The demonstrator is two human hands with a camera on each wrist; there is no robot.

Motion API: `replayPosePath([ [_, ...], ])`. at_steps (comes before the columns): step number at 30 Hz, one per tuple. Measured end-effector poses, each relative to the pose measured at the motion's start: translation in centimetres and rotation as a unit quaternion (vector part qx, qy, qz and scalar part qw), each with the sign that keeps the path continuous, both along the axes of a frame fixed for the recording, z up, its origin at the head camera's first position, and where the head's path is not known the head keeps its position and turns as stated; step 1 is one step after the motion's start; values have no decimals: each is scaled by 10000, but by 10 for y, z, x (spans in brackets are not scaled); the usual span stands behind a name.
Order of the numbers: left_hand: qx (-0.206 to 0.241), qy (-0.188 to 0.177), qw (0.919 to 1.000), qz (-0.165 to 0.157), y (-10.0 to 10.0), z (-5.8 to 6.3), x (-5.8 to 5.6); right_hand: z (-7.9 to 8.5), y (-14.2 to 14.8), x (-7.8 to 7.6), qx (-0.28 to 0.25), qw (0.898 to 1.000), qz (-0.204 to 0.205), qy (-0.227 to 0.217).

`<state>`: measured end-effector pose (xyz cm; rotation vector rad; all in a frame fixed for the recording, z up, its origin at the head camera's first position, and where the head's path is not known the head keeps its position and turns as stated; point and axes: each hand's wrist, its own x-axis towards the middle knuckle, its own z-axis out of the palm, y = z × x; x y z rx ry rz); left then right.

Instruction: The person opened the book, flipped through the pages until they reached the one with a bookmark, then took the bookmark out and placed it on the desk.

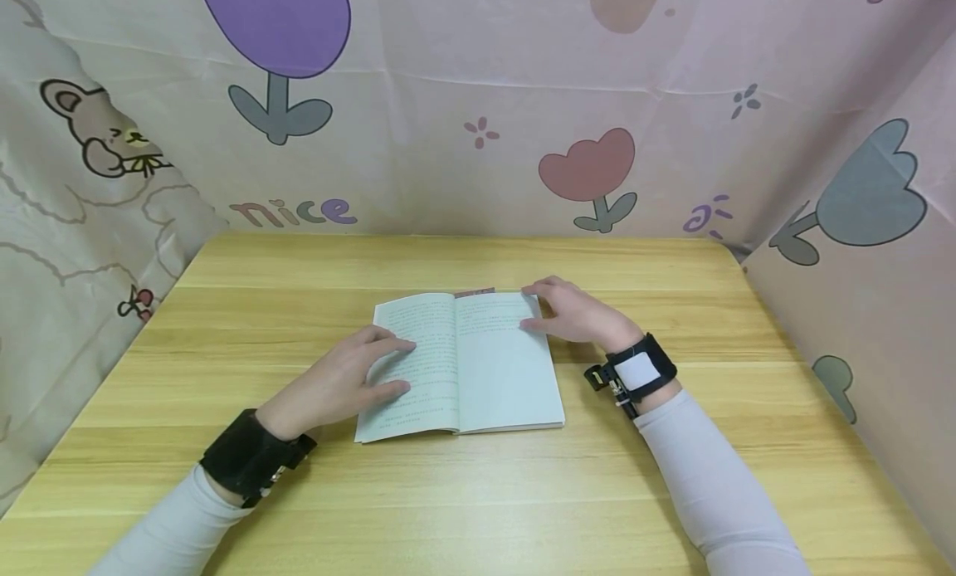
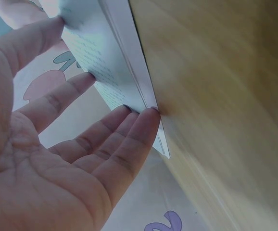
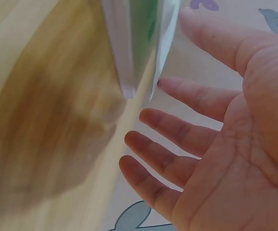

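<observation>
An open book [image 1: 509,381] lies on the wooden table, with printed lines covering its left page and only the top of its right page. My left hand [image 1: 332,389] rests on the left page, its fingers extended; in the left wrist view one fingertip reaches the book's outer edge. My right hand [image 1: 578,314] is at the upper right corner of the right page. In the right wrist view, a leaf [image 3: 167,45] stands apart from the pages beneath. The thumb and index fingertips touch or nearly touch that leaf, while the other fingers stay extended beside the book.
The light wooden table [image 1: 478,510] extends around the book on all sides. A printed cloth [image 1: 433,161] with flowers and a bear hangs behind and along both sides. A small pinkish strip [image 1: 475,292] shows at the book's top edge. Black bands circle both wrists.
</observation>
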<state>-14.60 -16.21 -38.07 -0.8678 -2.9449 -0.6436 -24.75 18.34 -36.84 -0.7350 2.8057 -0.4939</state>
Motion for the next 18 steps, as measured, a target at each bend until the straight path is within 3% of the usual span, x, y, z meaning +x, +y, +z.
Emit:
replayPosePath([
  [18,27,43,10000,-28,0,-1,0,-7,5,-4,47,9999,-109,-42],
])
